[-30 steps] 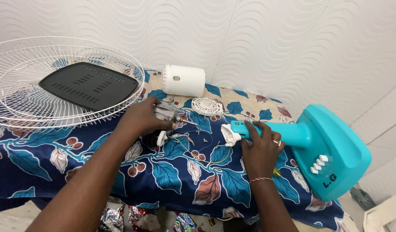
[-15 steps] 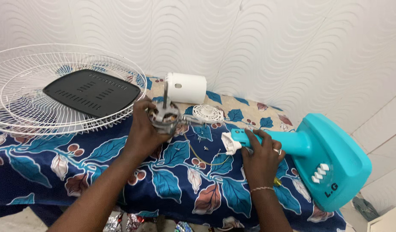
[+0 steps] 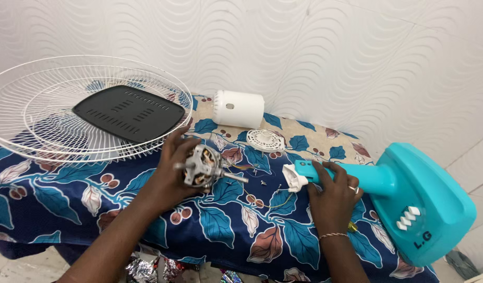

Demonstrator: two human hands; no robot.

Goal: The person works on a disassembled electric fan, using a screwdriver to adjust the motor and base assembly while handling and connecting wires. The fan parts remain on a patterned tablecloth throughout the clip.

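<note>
Motor [image 3: 202, 166] in left hand [image 3: 168, 175], beside grille [image 3: 52, 84].

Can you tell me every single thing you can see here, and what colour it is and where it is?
Round wire fan guard: one, white, far left on the table.
Flat slotted plastic panel: one, black, lying on the guard.
Cylindrical plastic motor cover: one, white, at the back by the wall.
Small round vented cap: one, white, in front of the cover.
Fan stand body: one, turquoise, right side.
Leaf-patterned cloth: one, blue, covering the table.
Metal fan motor: one, silver and copper, in the left hand.
Left hand: holds the motor.
Right hand: rests on the stand's neck.
</note>
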